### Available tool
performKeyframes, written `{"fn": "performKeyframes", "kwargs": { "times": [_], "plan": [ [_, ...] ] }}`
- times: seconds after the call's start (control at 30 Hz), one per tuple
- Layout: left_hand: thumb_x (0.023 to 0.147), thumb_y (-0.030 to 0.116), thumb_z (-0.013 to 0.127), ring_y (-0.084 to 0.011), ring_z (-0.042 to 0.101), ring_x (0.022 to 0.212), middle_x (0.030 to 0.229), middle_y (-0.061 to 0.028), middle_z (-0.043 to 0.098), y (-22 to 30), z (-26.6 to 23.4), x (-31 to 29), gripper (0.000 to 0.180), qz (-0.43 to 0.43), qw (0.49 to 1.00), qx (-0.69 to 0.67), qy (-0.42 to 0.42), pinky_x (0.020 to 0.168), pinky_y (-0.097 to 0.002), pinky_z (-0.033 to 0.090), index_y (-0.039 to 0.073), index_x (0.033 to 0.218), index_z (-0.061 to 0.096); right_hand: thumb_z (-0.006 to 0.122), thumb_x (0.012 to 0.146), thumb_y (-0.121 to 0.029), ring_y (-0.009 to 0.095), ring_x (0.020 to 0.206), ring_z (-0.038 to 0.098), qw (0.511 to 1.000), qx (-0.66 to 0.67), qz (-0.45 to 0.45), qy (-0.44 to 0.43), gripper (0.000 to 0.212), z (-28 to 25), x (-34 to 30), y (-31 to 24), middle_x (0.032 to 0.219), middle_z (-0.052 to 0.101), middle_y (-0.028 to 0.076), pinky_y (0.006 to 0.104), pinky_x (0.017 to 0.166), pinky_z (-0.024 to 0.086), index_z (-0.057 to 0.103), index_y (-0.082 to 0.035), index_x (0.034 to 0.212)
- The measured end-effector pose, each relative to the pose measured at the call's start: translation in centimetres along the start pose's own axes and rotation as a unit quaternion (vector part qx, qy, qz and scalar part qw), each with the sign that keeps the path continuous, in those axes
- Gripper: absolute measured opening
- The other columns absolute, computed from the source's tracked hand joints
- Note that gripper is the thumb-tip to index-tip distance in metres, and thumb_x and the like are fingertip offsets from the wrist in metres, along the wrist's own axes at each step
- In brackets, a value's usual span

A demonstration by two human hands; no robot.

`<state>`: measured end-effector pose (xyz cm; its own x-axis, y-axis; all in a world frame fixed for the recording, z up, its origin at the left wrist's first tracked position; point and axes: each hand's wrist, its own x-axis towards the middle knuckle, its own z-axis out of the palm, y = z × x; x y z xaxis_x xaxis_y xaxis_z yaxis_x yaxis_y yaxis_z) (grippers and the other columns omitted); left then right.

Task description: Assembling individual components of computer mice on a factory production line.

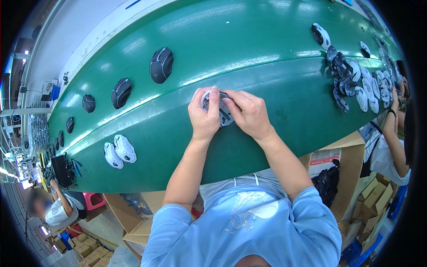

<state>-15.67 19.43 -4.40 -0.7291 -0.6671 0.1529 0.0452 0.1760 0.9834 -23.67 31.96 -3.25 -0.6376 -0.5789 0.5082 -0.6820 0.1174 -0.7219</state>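
Above the green table, both hands grip one computer mouse shell (226, 117), whose pale inner side with dark openings shows between them. My left hand (205, 115) is closed on its left part, the thumb lying along the top near a light rim. My right hand (247, 112) pinches the right upper edge, where a thin dark strip shows by the fingertips. The fingers hide much of the shell. To the left lie two white mouse shells (125, 148) side by side. Farther off sits a black mouse (161, 65) with grey lines, apart from my hands.
More black mice (120, 93) form a line toward the far left of the green table (249, 155). Several white and black shells (362, 91) are heaped at the right, near a co-worker's arm (391, 129). Cardboard boxes (351, 178) stand below the near edge. Another person (62, 207) sits at left.
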Motion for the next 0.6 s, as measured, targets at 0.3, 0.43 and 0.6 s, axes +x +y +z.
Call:
{"fn": "performKeyframes", "kwargs": {
  "times": [0.3,0.43,0.6],
  "plan": [
    [0.105,0.02,0.056,-0.0109,0.06,0.086,0.094,-0.0044,0.065,-1.5,2.2,0.8,0.021,0.017,0.985,-0.037,0.168,0.075,-0.0283,0.05,0.0,0.106,0.064,0.067,0.091,-0.011,0.036,0.081,0.071,0.999,-0.026,0.022,0.035,0.02,0.7,-0.8,0.7,0.095,0.072,0.021,0.0429,0.071,0.057,0.071,0.003,0.105],
    [0.105,0.017,0.053,-0.0148,0.063,0.084,0.092,-0.006,0.064,-1.0,0.0,0.7,0.018,0.001,0.979,-0.144,0.146,0.074,-0.0315,0.055,0.0,0.105,0.06,0.067,0.09,-0.014,0.036,0.082,0.07,0.998,0.013,0.008,0.055,0.021,0.9,-0.8,1.2,0.095,0.072,0.02,0.044,0.073,0.056,0.072,0.001,0.104],
    [0.104,0.015,0.055,-0.0123,0.06,0.089,0.099,-0.0047,0.064,-0.7,2.6,0.3,0.018,0.0,0.982,-0.11,0.152,0.079,-0.0284,0.051,-0.001,0.107,0.063,0.066,0.087,-0.015,0.037,0.081,0.067,0.997,-0.049,0.03,0.052,0.017,-0.3,-1.0,1.5,0.088,0.07,0.019,0.0453,0.073,0.054,0.07,0.0,0.094]
  ]
}}
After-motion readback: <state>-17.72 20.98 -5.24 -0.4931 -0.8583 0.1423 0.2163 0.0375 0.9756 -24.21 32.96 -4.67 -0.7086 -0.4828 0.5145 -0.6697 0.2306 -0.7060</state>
